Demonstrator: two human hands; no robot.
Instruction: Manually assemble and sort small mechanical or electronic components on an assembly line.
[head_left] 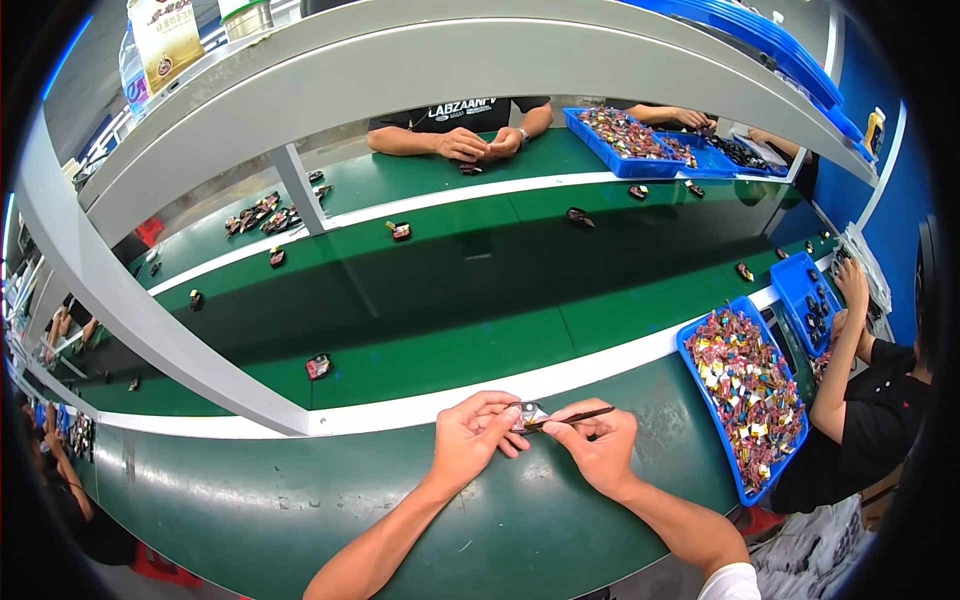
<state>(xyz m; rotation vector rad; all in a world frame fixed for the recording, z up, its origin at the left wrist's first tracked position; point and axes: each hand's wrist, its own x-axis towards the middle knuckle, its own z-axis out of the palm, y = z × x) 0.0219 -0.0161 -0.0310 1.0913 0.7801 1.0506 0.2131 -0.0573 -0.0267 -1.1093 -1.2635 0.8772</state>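
My left hand (pixel 472 440) grips a small black-cased device (pixel 527 411) with a pale, shiny inside, fingers closed round its left side. Dark tweezers (pixel 580 416) are held in my right hand (pixel 600 445), thumb and fingers pinched on them. Their tip end meets the device, where the fine detail is too small to make out. Both hands are raised over the near green worktop (pixel 340 500), close to the white rail. At their right stands a blue tray (pixel 737 470) heaped with small parts (pixel 745 390) with reddish wires and white and yellow bits.
Beyond the white rail (pixel 500 398) runs a green conveyor belt (pixel 450 345) carrying scattered small devices (pixel 318 366). A grey frame post (pixel 160 310) curves up at the left. Co-workers' hands (pixel 475 145) are busy across the belt, and another person's arm (pixel 835 370) is close on the right.
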